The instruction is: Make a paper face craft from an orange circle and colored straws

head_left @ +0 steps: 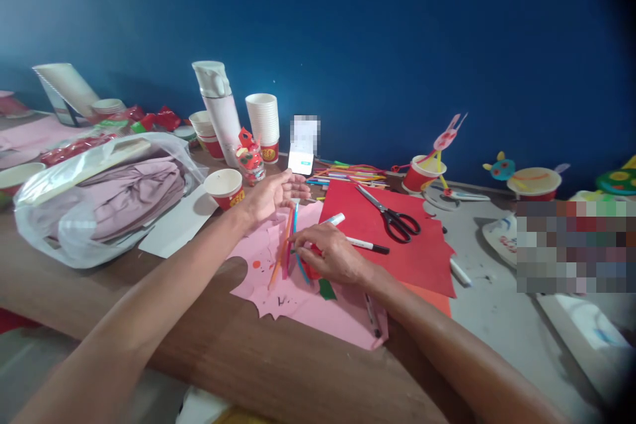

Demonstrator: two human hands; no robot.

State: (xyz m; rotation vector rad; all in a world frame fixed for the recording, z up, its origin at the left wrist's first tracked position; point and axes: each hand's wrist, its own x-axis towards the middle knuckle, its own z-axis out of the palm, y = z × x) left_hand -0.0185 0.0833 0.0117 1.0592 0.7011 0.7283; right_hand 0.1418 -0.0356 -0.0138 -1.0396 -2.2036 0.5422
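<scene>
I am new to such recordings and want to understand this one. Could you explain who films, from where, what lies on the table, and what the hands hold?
There is no machine: one person works with bare hands, and a camera on their head looks forward and down. The left hand is open at the upper ends of thin coloured sticks; the right hand lies over them, but I cannot tell whether it grips. The sticks lie on pink paper on a wooden table. Beside it are red paper with scissors and a marker; further left, a paper cup and a plastic bag.
</scene>
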